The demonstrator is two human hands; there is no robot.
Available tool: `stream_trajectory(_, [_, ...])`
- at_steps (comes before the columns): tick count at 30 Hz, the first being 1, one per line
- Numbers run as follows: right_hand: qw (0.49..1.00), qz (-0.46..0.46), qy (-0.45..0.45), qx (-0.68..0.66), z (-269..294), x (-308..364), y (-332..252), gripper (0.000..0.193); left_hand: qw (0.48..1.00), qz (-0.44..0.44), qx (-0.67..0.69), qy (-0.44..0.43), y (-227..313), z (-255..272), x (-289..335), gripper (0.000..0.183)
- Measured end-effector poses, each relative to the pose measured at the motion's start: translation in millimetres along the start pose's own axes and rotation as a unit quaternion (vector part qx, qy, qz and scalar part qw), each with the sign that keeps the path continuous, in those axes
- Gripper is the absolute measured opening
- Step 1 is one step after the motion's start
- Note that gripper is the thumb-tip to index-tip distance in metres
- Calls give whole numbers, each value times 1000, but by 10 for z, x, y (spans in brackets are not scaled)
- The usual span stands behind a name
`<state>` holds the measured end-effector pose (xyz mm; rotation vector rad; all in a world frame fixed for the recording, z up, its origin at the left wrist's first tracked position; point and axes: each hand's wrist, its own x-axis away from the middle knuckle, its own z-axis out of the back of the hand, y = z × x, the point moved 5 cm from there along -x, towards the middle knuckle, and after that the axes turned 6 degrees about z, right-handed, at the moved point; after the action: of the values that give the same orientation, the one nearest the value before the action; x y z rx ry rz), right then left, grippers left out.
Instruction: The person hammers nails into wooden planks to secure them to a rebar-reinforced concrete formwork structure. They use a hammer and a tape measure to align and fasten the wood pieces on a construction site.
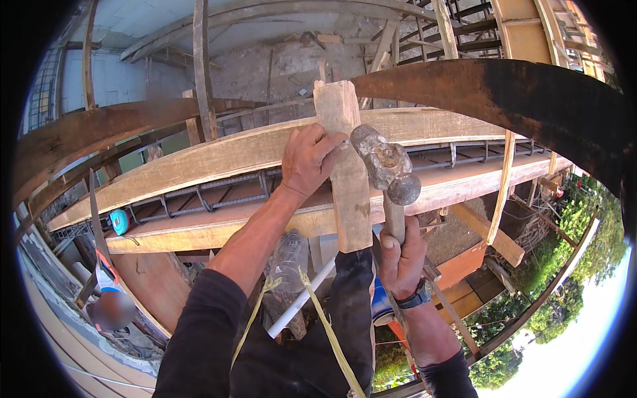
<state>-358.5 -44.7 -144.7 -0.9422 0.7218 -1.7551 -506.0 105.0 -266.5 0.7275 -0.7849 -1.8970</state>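
A short wooden board (352, 199) lies crosswise over a long formwork trough, its near end toward me. My left hand (310, 158) rests on the board's upper part, fingers closed in a pinch near its face; whatever they pinch is too small to make out. My right hand (403, 257) is wrapped round the wooden handle of a ball-peen hammer (386, 162). The hammer's worn metal head is raised just right of the board and my left fingertips. A dark watch (417, 295) sits on my right wrist.
Inside the formwork (219, 229) runs a steel rebar cage (182, 204). A teal tape measure (119, 221) and a hand saw (97, 215) are at its left end. A dark curved beam (491, 89) spans the far right. A white pipe (302, 298) stands below.
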Motion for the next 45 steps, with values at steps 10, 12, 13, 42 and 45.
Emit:
stream_trajectory(10, [999, 47, 21, -15, -5, -37, -42, 32, 1000, -2, -22, 4, 5, 10, 14, 17])
stream_trajectory(12, [997, -58, -49, -5, -58, -89, 134, 33, 1000, 0, -26, 9, -23, 6, 33, 18])
stream_trajectory(13, [990, -110, -84, 1, -75, -97, 189, 34, 1000, 1, -22, 15, -6, 18, 88, 17])
stream_trajectory(42, [992, 43, 44, -113, 9, 117, -90, 30, 999, 10, -1, 38, 38, 24, 9, 14])
stream_trajectory(45, [994, -92, -58, -7, -63, -95, 142, 33, 999, 12, -11, 33, 15, 9, 6, 13])
